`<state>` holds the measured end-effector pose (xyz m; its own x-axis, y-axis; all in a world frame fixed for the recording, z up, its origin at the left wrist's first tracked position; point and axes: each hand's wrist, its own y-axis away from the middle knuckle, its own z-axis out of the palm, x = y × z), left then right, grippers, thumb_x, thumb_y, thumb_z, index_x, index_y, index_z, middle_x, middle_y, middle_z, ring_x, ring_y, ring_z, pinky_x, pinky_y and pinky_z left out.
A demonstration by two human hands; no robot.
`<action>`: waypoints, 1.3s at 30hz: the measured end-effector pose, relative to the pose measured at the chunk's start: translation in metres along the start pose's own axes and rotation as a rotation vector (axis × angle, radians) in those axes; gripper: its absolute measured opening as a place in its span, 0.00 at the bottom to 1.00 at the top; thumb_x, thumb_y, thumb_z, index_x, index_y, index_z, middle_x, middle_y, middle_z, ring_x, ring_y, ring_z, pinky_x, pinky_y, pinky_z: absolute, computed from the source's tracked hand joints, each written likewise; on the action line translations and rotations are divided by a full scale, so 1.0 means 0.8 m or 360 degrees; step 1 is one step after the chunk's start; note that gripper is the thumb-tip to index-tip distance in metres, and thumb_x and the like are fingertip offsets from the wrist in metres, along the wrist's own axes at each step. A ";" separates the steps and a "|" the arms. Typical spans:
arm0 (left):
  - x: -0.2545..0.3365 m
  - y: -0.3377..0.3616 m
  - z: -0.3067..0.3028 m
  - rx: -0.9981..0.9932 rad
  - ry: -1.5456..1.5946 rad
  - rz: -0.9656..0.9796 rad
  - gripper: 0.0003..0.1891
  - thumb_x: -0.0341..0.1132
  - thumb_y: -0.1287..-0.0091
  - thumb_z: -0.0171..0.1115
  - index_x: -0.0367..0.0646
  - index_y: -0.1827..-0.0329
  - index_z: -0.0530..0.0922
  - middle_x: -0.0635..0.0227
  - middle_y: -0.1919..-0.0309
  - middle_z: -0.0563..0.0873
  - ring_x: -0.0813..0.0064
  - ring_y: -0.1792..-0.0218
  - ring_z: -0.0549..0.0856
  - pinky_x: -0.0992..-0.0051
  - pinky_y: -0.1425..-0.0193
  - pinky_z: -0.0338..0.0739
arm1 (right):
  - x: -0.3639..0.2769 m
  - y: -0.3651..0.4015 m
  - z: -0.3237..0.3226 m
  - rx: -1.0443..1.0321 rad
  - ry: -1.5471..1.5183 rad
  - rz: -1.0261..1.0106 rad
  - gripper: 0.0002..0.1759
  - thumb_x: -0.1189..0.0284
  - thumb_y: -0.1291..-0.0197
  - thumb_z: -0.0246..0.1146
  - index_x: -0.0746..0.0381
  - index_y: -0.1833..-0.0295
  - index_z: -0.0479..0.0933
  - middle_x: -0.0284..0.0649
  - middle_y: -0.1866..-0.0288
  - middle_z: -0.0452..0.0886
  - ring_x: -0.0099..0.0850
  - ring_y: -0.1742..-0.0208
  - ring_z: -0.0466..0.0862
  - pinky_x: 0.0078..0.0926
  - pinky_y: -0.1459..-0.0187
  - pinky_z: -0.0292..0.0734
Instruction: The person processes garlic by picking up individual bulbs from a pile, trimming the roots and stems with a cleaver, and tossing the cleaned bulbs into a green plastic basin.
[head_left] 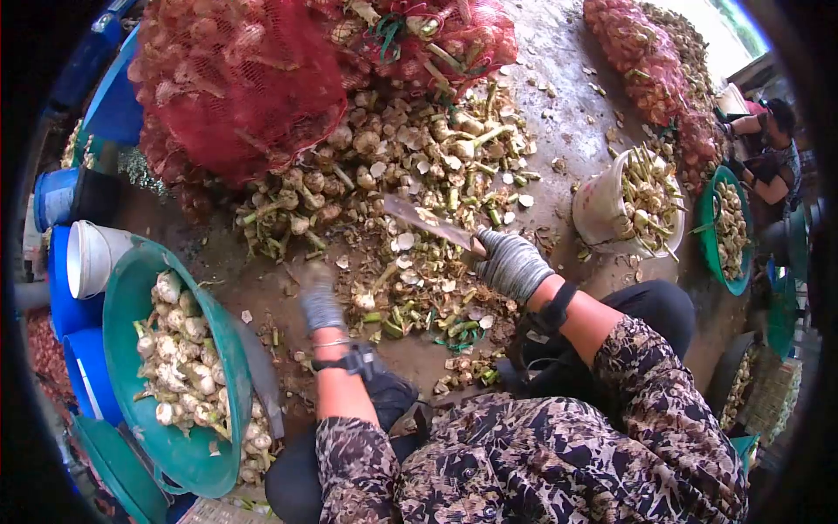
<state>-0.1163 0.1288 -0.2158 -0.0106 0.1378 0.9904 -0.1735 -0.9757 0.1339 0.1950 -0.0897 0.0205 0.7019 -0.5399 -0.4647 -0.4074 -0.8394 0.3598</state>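
My right hand, in a grey knit glove, is closed on a knife whose broad blade points up and left. Below that blade, cut stems and papery skins litter the ground. My left hand, gloved as well, is smeared by motion; its fingers cannot be made out. It is at the near left edge of a heap of garlic bulbs with stems. To its left a green basin holds trimmed garlic bulbs.
Red mesh sacks of garlic stand behind the heap. At right are a white bucket of stemmed garlic, a green basin and another person beside more sacks. Blue tubs and a white bucket line the left.
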 end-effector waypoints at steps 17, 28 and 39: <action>0.071 0.092 0.126 -0.1538 -0.1864 0.0852 0.20 0.37 0.41 0.66 0.50 0.44 0.80 0.61 0.49 0.86 0.60 0.44 0.82 0.62 0.40 0.76 | 0.007 -0.012 0.040 -0.0371 0.0096 -0.0374 0.12 0.60 0.42 0.66 0.53 0.58 0.77 0.47 0.69 0.82 0.50 0.65 0.84 0.46 0.63 0.77; 0.195 0.148 0.153 -0.1148 -0.0413 -0.0198 0.16 0.29 0.31 0.64 0.37 0.42 0.78 0.65 0.49 0.85 0.76 0.50 0.82 0.74 0.45 0.78 | 0.020 0.000 -0.006 -0.0438 -0.0005 0.0262 0.22 0.53 0.40 0.64 0.60 0.50 0.78 0.50 0.58 0.85 0.46 0.53 0.84 0.40 0.49 0.78; 0.277 0.190 0.159 -0.1079 0.0474 -0.0139 0.40 0.52 0.36 0.70 0.41 0.27 0.64 0.63 0.43 0.78 0.75 0.56 0.82 0.73 0.49 0.79 | -0.009 0.014 0.017 -0.0582 -0.2173 0.0541 0.20 0.48 0.37 0.65 0.54 0.64 0.77 0.29 0.80 0.73 0.25 0.87 0.66 0.26 0.85 0.64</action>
<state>-0.0199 -0.0110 0.0282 -0.2191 0.3442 0.9130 -0.7541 -0.6535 0.0655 0.1777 -0.0960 0.0164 -0.5732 -0.5190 -0.6341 -0.1220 -0.7112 0.6924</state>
